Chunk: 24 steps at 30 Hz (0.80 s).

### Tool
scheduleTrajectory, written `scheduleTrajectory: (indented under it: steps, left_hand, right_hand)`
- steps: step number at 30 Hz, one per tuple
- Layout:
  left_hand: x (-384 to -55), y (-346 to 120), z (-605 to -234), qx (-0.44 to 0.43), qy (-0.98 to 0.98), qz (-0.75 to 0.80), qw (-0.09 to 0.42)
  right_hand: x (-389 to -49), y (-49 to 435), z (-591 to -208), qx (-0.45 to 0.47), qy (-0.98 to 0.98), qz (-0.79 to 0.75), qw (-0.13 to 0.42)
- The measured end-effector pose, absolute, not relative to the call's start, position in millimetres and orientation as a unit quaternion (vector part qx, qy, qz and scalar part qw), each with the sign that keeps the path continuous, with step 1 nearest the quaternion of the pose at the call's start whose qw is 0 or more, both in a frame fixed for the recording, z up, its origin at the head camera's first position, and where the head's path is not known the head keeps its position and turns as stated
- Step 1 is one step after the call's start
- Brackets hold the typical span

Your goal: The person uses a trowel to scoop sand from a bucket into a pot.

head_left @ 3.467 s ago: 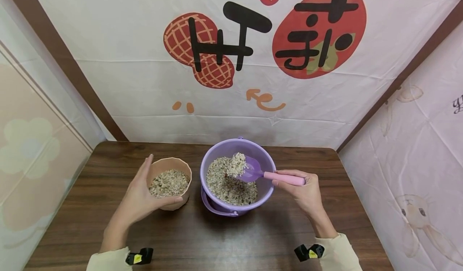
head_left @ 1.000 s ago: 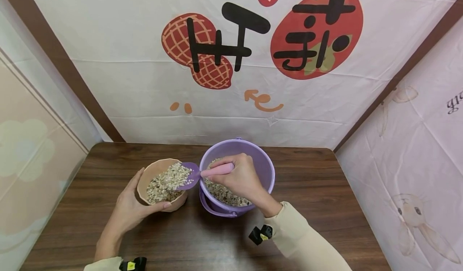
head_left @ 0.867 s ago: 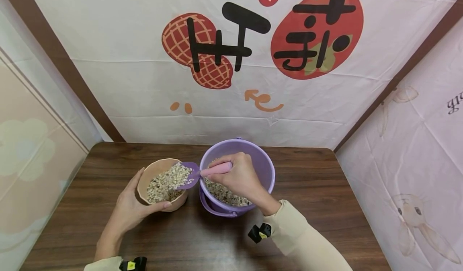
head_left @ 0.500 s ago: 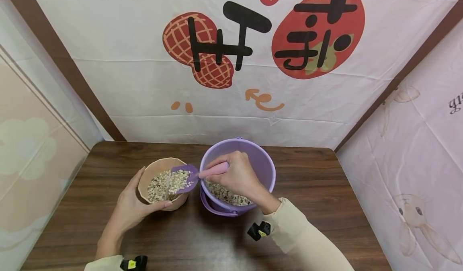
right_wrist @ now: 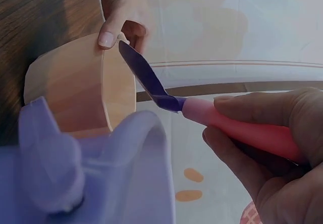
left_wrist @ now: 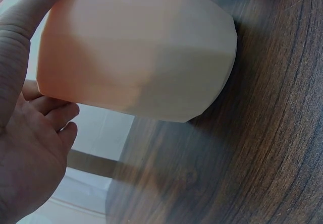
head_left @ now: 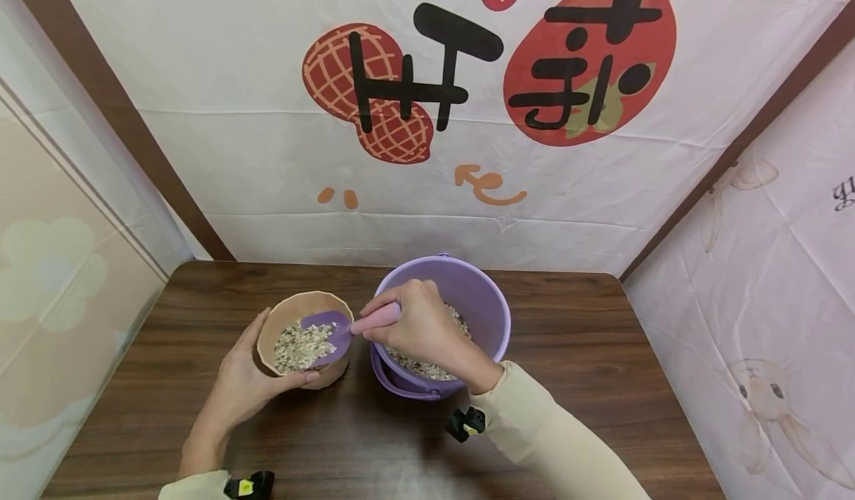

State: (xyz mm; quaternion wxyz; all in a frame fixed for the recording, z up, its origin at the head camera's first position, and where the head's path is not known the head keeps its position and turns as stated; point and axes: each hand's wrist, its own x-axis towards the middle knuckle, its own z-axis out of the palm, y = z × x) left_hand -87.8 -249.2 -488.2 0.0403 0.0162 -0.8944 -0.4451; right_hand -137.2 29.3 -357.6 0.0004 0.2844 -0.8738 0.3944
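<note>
My left hand holds a peach-coloured faceted pot at its rim, thumb on the near side and fingers on the far side. Pale mixed grains like fine gravel fill much of it. A toy shovel with a purple blade and pink handle is gripped by my right hand. Its blade lies tilted over the pot's right side, with some grains still on it. Below my right hand stands a purple bucket with more grains inside, partly hidden by the hand.
The bucket's handle hangs down at its near left side. Both containers stand on a dark wooden table, close together. A printed white cloth rises behind the table's far edge, and more cloth hangs at both sides.
The shovel has swung from over the bucket to the pot and tipped; grains have slid off it. My left hand, earlier spread beside the pot, has taken hold of it.
</note>
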Motion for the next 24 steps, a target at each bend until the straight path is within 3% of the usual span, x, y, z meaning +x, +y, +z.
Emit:
scheduleTrajectory:
  steps: [13, 24]
  left_hand:
    - [-87.8, -249.8, -489.2, 0.011, -0.893, -0.447, 0.045]
    - [-87.3, -250.1, -489.2, 0.008, -0.892, -0.45, 0.045]
  right_hand:
    - [-137.5, 14.3, -354.2, 0.339, -0.865, 0.368, 0.025]
    - [-138.7, 11.0, -360.8, 0.443, -0.813, 0.358, 0.119]
